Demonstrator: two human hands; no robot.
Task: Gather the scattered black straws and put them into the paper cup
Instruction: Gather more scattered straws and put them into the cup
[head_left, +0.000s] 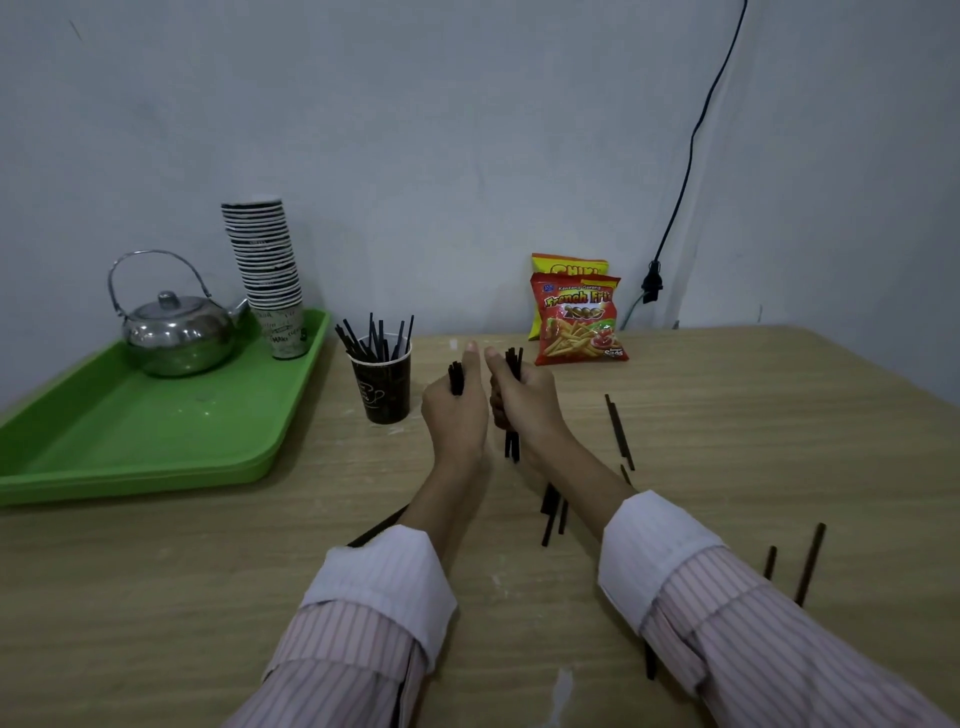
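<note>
Just left of the fists stood the paper cup (385, 388); left hand (454, 410) and right hand (524, 400) each clenched black straws (512, 441)

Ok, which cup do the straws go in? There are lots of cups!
Start at the green tray on the left of the table. Just off its right edge a single dark paper cup stands on the bare wood, left of the hands. Unlike the tall stack of pale cups on the tray, it stands alone and already holds black straws.
</note>
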